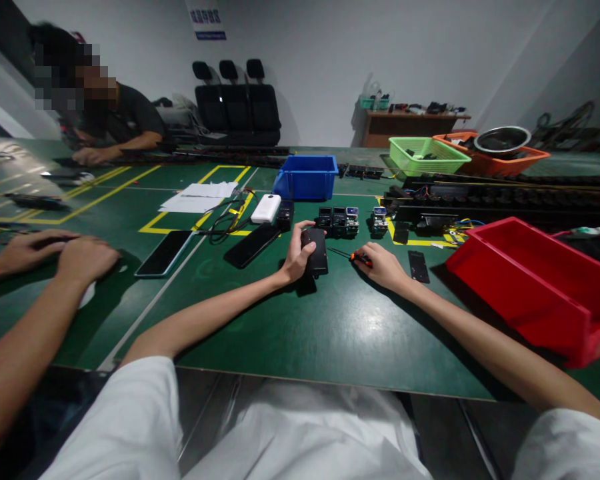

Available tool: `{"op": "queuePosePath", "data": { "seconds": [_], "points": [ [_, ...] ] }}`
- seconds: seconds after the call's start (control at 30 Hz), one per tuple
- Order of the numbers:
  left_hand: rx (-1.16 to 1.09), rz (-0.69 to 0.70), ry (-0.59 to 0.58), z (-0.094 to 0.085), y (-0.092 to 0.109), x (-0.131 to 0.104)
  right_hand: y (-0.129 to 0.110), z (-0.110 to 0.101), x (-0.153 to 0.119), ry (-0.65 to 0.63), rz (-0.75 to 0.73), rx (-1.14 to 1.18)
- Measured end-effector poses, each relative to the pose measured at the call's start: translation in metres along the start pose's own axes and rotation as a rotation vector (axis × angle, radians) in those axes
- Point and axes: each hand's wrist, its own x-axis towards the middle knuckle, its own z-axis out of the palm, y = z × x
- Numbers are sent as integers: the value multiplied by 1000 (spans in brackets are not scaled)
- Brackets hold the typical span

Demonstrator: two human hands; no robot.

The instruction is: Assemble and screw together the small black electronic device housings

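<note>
My left hand [298, 253] is closed around a black rectangular case [316, 252], tilted up above the green table [260, 340]. To its right, my right hand [380, 264] grips a screwdriver [361, 259] with an orange and black handle. The thin dark shaft points left toward the case and appears apart from it. Behind the hands stand several small black devices [339, 220], some with exposed metal and blue parts. Another such device [379, 219] sits slightly apart on the right. A flat black plate [419, 267] lies beside my right hand.
A red bin [525, 287] stands at right, a blue bin [307, 179] behind. Left lie two phones [165, 253], a white power bank [266, 209], cables and papers [200, 197]. Another person's hands [80, 257] rest at far left. Long black assemblies [480, 200] lie back right.
</note>
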Motion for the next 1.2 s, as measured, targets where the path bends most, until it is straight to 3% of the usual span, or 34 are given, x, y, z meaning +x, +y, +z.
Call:
{"op": "queuePosePath", "data": {
  "seconds": [0.13,0.23,0.33,0.47,0.63,0.8,1.0,1.2],
  "points": [
    [-11,-12,-33,6,5,-4,-12,-3,0,115,-56,35],
    [33,42,-35,10,8,-7,-32,-6,-4,177,-102,192],
    [193,163,11,15,13,-11,-56,-7,-10,149,-79,383],
    [259,237,91,26,20,-18,-78,-1,-15,-11,-13,591],
    [175,322,-37,37,22,-28,-84,7,-16,-94,37,850],
    [12,376,-137,39,21,-27,-83,5,-19,25,2,740],
    [-101,288,-242,41,17,-22,-75,1,-16,259,-88,494],
    [45,216,-217,38,19,-21,-68,2,-14,250,-124,516]
  ]
}}
